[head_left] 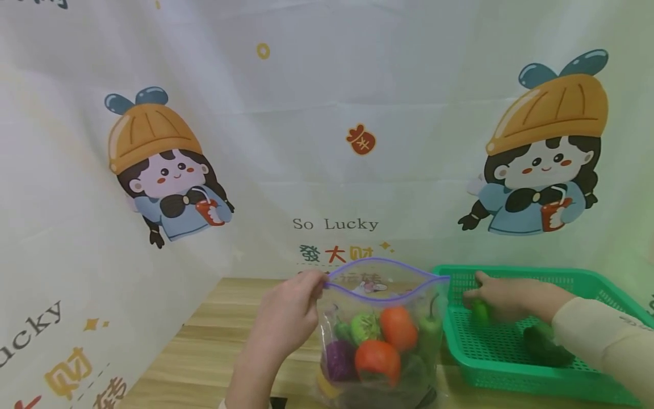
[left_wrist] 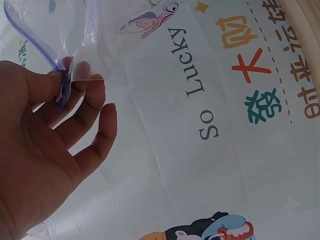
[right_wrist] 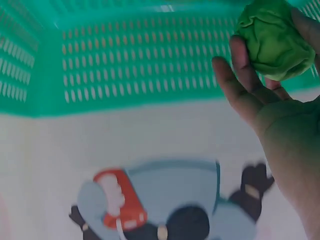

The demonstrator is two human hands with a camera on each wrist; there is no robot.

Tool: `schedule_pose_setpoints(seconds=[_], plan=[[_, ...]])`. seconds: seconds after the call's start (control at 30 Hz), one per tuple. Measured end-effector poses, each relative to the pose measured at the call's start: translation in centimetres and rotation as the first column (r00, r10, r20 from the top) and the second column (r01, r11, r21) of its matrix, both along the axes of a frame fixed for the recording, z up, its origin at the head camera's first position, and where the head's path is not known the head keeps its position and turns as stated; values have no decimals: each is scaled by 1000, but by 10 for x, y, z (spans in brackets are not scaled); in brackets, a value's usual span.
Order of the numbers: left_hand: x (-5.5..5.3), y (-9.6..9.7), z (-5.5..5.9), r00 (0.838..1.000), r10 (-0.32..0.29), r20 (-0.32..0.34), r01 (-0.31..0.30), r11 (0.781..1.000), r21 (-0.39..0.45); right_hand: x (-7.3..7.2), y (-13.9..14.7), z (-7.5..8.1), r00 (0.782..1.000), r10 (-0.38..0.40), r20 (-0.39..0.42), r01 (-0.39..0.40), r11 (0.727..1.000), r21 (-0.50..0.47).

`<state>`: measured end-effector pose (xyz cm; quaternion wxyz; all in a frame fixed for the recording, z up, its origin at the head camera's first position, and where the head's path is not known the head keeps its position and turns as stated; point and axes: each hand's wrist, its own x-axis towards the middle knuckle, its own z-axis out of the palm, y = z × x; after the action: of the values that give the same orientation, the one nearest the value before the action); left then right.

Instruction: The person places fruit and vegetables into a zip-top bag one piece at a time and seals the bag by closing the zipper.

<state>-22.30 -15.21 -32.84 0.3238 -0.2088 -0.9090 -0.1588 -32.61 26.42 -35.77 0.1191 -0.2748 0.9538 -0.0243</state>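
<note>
My left hand (head_left: 293, 318) pinches the left top corner of a clear zip bag (head_left: 380, 392) with a purple seal, as the left wrist view shows between thumb and forefinger (left_wrist: 75, 90). The bag stands upright with its mouth parted. Inside it lie two red tomatoes (head_left: 377, 360), a purple vegetable (head_left: 339, 360), a green vegetable (head_left: 365, 328) and a green pepper (head_left: 430, 329). Over the left part of a green basket (head_left: 462, 358), my right hand (head_left: 503, 298) grips a small green cabbage (right_wrist: 275, 40) between fingers and thumb.
A dark green vegetable (head_left: 546, 346) lies in the basket, partly hidden by the right forearm. Bag and basket stand side by side on a wooden table (head_left: 214, 341). Behind hangs a printed cloth (head_left: 306, 142) that also covers the left side.
</note>
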Motion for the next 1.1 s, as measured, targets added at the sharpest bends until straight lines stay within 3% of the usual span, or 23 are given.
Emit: schedule_pose_setpoints(seconds=[0.1,0.2,0.33,0.4,0.47,0.53,0.6,0.7,0.8,0.97,1.1], plan=[[-1,1,0,1000,-3,1,3,1000,0,-1,-2,22,993,59,-100,-66,996,-64],[-1,1,0,1000,-4,-1,4,1000,-2,2,-9,47,955,115,-273,-162,974,-155],[-1,1,0,1000,-7,-8,7,1000,-7,24,-26,81,876,84,-474,-233,936,-265],[-1,1,-1,1000,-11,-13,11,1000,-8,38,-38,92,824,83,-560,-307,897,-319],[-1,1,-1,1000,-16,-20,16,1000,-5,55,-51,98,771,77,-633,-382,850,-363],[0,1,-1,999,-21,-28,21,1000,1,71,-63,98,702,59,-710,-456,802,-385],[1,2,0,999,-27,-35,27,1000,3,87,-73,96,665,6,-747,-487,761,-428],[3,3,1,997,-53,-55,53,999,-12,108,-82,86,664,-87,-743,-492,697,-522],[5,5,1,992,-93,-88,91,995,-30,116,-91,74,694,-120,-710,-479,659,-580],[8,5,2,977,-167,-132,163,986,-44,113,-103,61,739,-70,-670,-446,696,-564],[9,7,6,962,-228,-152,220,973,-68,115,-110,58,767,-21,-641,-454,690,-565]])
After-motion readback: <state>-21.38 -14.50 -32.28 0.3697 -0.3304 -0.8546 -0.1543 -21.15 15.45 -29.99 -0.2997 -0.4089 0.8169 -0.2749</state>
